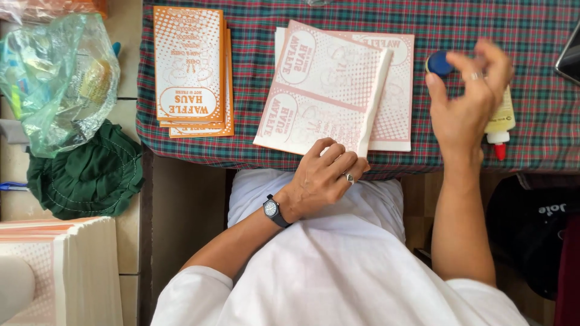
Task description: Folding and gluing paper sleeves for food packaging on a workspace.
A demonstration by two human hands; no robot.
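My left hand [329,172] rests with curled fingers on the near edge of a folded pink-printed paper sheet [320,84], which lies on another like it, on the plaid tablecloth [459,30]. My right hand [465,102] hovers farther right, fingertips at a small round blue-lidded container [439,63]. A pale yellow glue bottle [501,121] with a red tip lies just beyond that hand, partly hidden by it.
A stack of orange-printed paper sheets [192,66] lies on the cloth's left. On the floor at left are a clear plastic bag [57,78], a green cloth [87,172] and a thick paper stack [60,265]. A dark phone [571,57] sits at the right edge.
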